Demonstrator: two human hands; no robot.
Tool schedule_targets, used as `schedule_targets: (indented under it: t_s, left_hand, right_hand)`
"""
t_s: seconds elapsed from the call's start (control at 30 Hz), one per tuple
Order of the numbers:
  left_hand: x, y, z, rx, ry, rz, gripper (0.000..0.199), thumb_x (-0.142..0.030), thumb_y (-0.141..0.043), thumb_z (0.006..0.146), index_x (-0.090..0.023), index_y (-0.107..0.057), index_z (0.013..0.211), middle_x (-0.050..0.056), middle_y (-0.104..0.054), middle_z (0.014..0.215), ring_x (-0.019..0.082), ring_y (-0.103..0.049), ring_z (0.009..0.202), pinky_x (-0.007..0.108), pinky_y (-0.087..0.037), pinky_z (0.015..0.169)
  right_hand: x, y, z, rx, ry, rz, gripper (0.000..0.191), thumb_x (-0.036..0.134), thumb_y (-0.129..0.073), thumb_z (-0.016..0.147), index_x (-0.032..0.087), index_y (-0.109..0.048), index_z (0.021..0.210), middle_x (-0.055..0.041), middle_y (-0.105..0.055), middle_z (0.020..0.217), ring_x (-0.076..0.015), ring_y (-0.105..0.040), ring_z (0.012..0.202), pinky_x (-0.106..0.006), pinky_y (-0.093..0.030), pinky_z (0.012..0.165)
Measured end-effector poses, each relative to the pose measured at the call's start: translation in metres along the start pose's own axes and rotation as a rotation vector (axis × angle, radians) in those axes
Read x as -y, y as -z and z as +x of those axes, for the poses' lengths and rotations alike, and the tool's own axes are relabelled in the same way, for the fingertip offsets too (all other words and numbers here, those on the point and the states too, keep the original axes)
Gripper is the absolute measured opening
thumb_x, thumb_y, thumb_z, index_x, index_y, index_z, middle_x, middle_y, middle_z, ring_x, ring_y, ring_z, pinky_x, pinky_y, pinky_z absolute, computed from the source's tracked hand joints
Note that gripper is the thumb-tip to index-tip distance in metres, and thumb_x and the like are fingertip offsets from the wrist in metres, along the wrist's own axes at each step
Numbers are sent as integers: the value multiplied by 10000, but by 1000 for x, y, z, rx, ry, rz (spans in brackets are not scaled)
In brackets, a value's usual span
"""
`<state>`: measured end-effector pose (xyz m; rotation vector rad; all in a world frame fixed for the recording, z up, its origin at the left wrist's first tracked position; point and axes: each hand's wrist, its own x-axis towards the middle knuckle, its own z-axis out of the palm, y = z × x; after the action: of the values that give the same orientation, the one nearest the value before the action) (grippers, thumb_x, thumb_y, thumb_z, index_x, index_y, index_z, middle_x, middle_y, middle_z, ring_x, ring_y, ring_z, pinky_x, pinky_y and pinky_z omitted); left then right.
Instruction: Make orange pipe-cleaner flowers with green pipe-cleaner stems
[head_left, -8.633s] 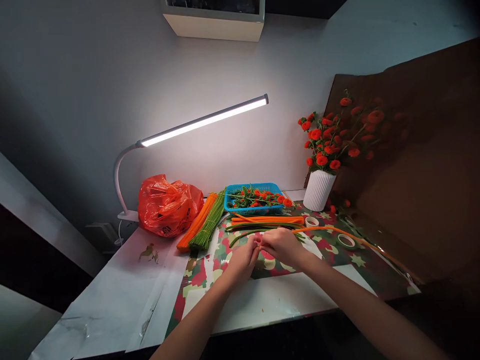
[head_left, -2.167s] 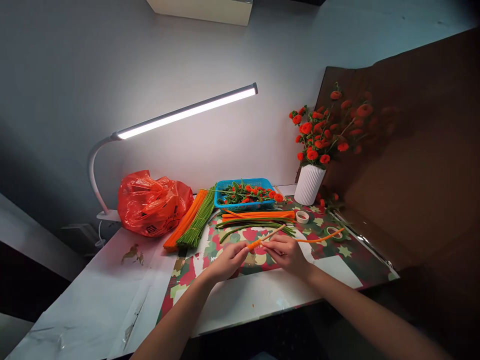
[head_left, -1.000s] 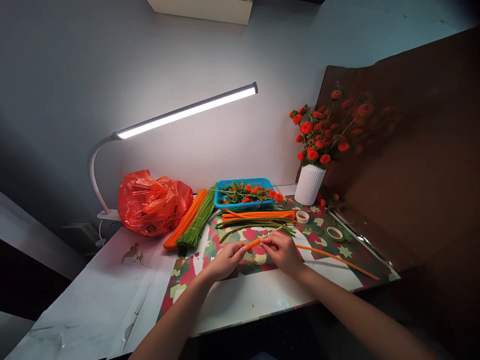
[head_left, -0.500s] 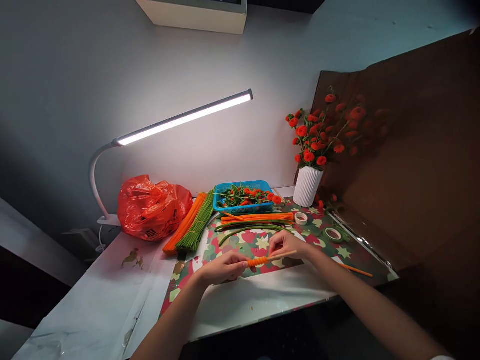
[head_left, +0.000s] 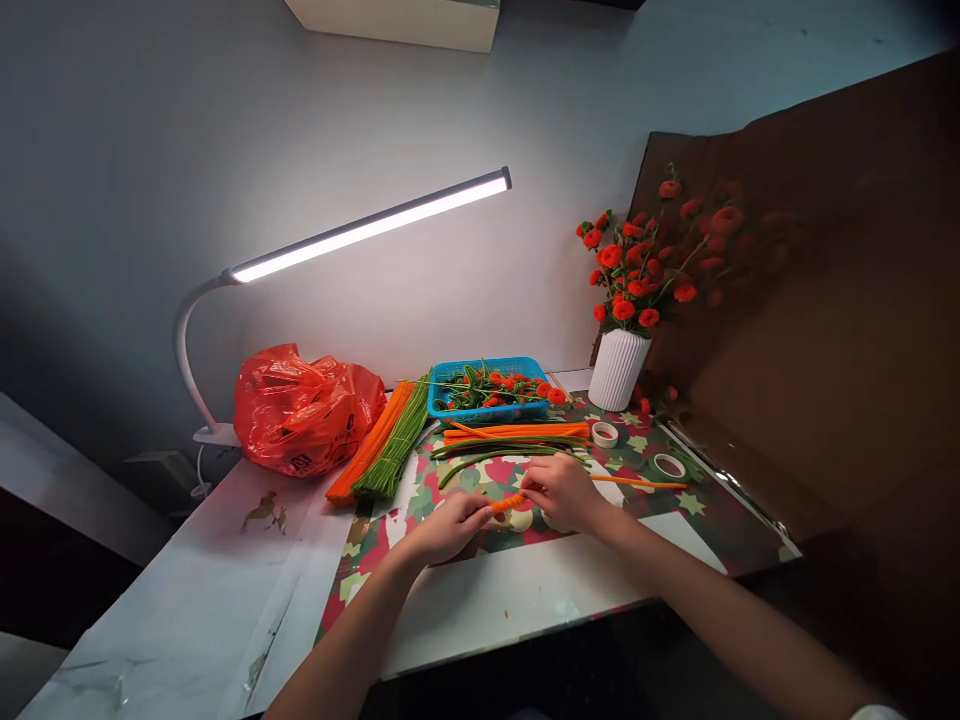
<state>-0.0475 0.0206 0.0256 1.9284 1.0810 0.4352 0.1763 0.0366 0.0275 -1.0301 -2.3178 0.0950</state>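
Note:
An orange pipe cleaner coil point(head_left: 508, 503) spans the small gap between my hands, above the patterned mat. My left hand point(head_left: 452, 524) pinches its left end. The fingers of my right hand point(head_left: 559, 490) are closed on its right end, and the back of that hand hides part of it. A straight orange length point(head_left: 641, 482) shows beyond my right hand, pointing right. Just behind my hands lie loose orange stems point(head_left: 517, 432) and green stems point(head_left: 480, 462) on the mat.
A blue basket point(head_left: 487, 411) holds red flowers. Left of it are orange and green bundles point(head_left: 394, 455) and a red plastic bag point(head_left: 304, 410). A white vase point(head_left: 619, 370), two tape rolls point(head_left: 604, 435) and a brown panel stand or lie right. A lamp point(head_left: 375, 222) hangs above.
My right hand has moved a little up and turned over the coil's right end. The straight orange length now points out past my right hand, higher than before. The view has shifted slightly.

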Motion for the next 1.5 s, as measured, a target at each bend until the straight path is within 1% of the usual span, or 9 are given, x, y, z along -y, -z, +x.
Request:
schedule_targets:
  t_s: [0.3, 0.6, 0.7, 0.9, 1.03, 1.13, 1.23, 1.37, 1.5]
  left_hand:
    - [8, -10, 8, -87, -6, -570, 464, -595, -526, 788, -136, -569, 844, -93, -217, 563, 68, -149, 487, 221, -127, 444]
    - [5, -6, 2, 103, -69, -866, 351, -478, -607, 802, -130, -569, 821, -111, -198, 517, 40, -125, 434, 201, -136, 416]
    - [3, -6, 0, 180, -69, -854, 360, -489, -609, 798, -130, -580, 815, -108, -225, 501, 41, -163, 420, 202, -178, 413]
    - [2, -2, -3, 313, -62, -724, 398, -493, -596, 809, -104, -630, 884, -106, -236, 479, 44, -153, 427, 213, -119, 421]
    - [2, 2, -5, 370, -47, -519, 453, -529, -530, 837, -105, -659, 930, -89, -292, 466, 49, -218, 421, 213, -148, 419]
    - [3, 3, -5, 376, 3, -372, 483, -554, -504, 839, -114, -666, 957, -83, -289, 498, 52, -231, 434, 203, -159, 413]
    - [4, 2, -4, 298, 49, -275, 510, -581, -486, 830, -117, -658, 955, -82, -303, 496, 59, -268, 427, 190, -189, 397]
    - [6, -4, -1, 127, 89, -261, 517, -608, -463, 819, -124, -623, 905, -57, -417, 507, 81, -387, 428, 189, -239, 390]
    - [5, -11, 3, 19, 104, -480, 481, -623, -503, 786, -153, -548, 883, -103, -323, 470, 56, -267, 373, 185, -173, 372]
  right_hand:
    - [16, -10, -11, -437, -38, 149, 133, 176, -566, 859, 193, -695, 833, -49, -720, 794, -177, -658, 736, -292, -482, 678]
    - [8, -9, -19, -405, -162, 858, 86, 255, -758, 702, 257, -763, 788, -44, -738, 788, -222, -683, 735, -342, -567, 626]
    - [-2, -10, -22, -277, -247, 1037, 121, 316, -802, 630, 234, -762, 709, -47, -726, 709, -188, -651, 600, -290, -524, 492]
    - [-22, 5, -16, 249, -461, 1151, 289, 392, -835, 539, 144, -722, 636, -15, -645, 570, -97, -554, 474, -204, -424, 446]
    - [-33, 21, -4, 541, -344, 984, 285, 387, -809, 588, 145, -737, 722, -8, -651, 633, -100, -568, 542, -199, -431, 496]
    - [-36, 30, 4, 599, -244, 847, 267, 365, -785, 623, 150, -744, 776, -20, -669, 683, -119, -593, 596, -207, -452, 532]
    - [-28, 35, 7, 493, -177, 697, 150, 289, -715, 699, 163, -735, 779, -23, -678, 688, -133, -608, 611, -211, -451, 535]
    - [-9, 28, 4, 112, -24, 310, 136, 104, -590, 735, 187, -696, 712, -13, -664, 666, -135, -587, 611, -225, -423, 555]
    - [7, 7, -4, -201, 38, 91, 215, 34, -518, 729, 191, -653, 671, -18, -645, 640, -151, -590, 623, -251, -429, 585]
